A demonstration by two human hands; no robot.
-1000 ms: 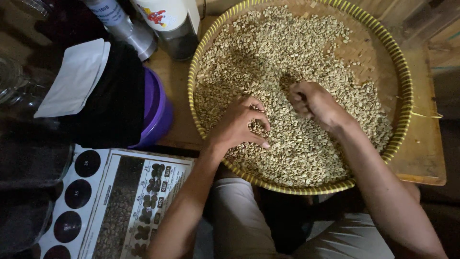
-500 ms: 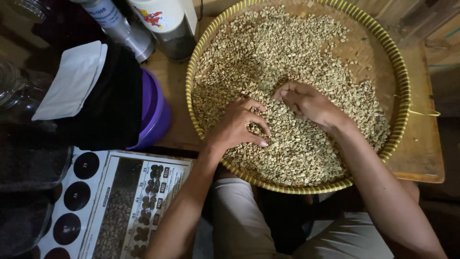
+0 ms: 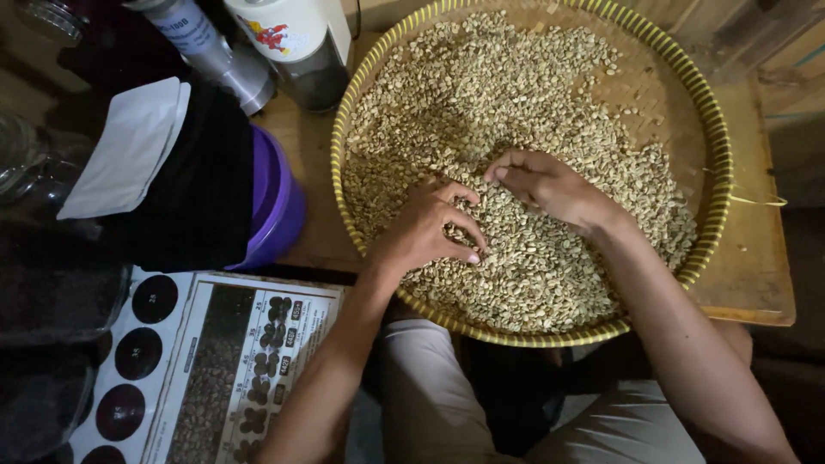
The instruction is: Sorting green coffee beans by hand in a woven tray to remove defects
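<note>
My left hand (image 3: 425,228) rests claw-like on the pale green beans (image 3: 516,103) at the frame's centre, fingers half curled, pinching nothing I can see. My right hand (image 3: 546,185) lies beside it, loosely open, fingertips touching beans. Both sit inside the round woven tray (image 3: 722,172) on the bench (image 3: 748,275); a purple tub (image 3: 279,202) stands left.
</note>
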